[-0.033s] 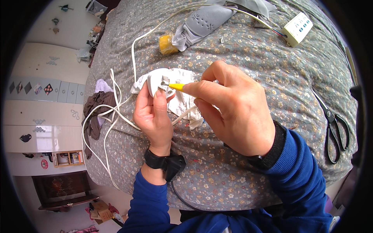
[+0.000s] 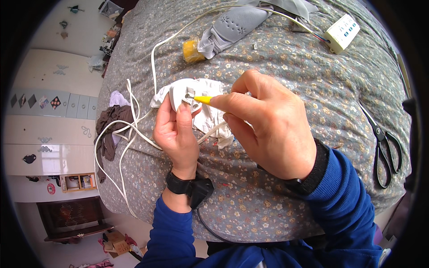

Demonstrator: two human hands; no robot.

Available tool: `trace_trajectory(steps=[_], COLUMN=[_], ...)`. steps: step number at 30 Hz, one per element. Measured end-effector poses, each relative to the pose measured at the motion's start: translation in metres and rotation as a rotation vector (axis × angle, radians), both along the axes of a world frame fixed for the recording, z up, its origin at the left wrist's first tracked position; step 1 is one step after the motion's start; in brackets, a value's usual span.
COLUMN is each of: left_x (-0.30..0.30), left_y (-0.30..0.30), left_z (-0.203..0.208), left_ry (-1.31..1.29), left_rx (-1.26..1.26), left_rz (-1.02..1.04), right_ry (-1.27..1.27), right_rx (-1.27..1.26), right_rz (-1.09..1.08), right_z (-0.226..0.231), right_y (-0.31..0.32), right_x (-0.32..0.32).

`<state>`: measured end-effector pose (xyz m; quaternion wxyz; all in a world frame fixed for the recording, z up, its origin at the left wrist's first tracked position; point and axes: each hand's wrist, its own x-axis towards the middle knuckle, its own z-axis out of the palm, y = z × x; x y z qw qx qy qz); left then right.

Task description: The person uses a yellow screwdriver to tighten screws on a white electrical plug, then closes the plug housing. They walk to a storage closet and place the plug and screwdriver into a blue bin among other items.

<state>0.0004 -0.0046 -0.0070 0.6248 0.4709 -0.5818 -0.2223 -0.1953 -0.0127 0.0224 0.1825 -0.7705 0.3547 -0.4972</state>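
Note:
My left hand (image 2: 175, 127) grips a small rounded white plastic casing (image 2: 179, 89), its thumb pressed on the near edge. Small metal parts and a screw show on the casing's upper face. My right hand (image 2: 272, 120) is closed around a yellow screwdriver (image 2: 203, 99), most of which the fingers hide. The dark tip of the screwdriver touches the metal part in the casing. Under the casing lies a crumpled white cloth (image 2: 208, 117). A white cable (image 2: 134, 119) loops to the left of my left hand; where it ends near the casing is hidden.
The bed cover (image 2: 250, 210) is grey and flowered. Black-handled scissors (image 2: 380, 134) lie at the right. A white box (image 2: 342, 33) with wires sits at the far right. Beyond my hands are a grey padded garment (image 2: 234, 29) and yellow tape (image 2: 192, 51); brown cloth (image 2: 109, 127) hangs at the left.

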Motion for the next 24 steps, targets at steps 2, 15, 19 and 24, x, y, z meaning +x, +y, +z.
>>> trace_trajectory(steps=[2,15,19,24], left_x=[-0.001,0.000,0.001,0.002], left_y=[0.001,0.001,0.004,0.003], left_z=[0.000,-0.001,-0.001,-0.003], left_ry=[-0.005,-0.115,-0.172,-0.159], left_rx=[0.003,-0.048,-0.045,-0.068], left_rz=[0.020,0.043,0.055,0.049], right_ry=[-0.005,0.004,0.054,-0.044], right_rx=[0.001,-0.080,0.023,0.170], right_rz=[-0.003,-0.010,0.019,0.067], right_z=[0.000,-0.001,-0.002,-0.004], right_y=[0.000,0.003,0.008,0.006], right_x=[0.000,0.005,0.004,0.010])
